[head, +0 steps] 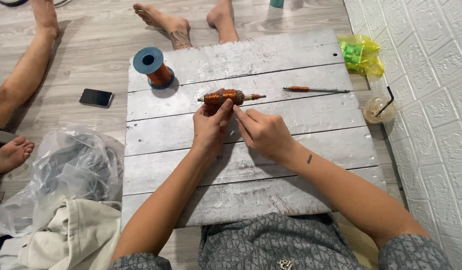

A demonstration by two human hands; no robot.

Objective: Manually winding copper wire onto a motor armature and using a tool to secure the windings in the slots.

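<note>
Hands: your left hand [209, 127] grips the copper-wound rotor [225, 96]; your right hand [263, 132] pinches beside it.
Risk: a loosened grip could let the winding slacken or the rotor roll across the desk [241, 55].

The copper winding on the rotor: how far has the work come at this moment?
Done: the rotor already carries copper wire on its core. In hand: the left hand holds it on the board, and the right hand touches it with the fingertips. Left: the blue spool still has wire, and a second shaft lies nearly bare.
</note>
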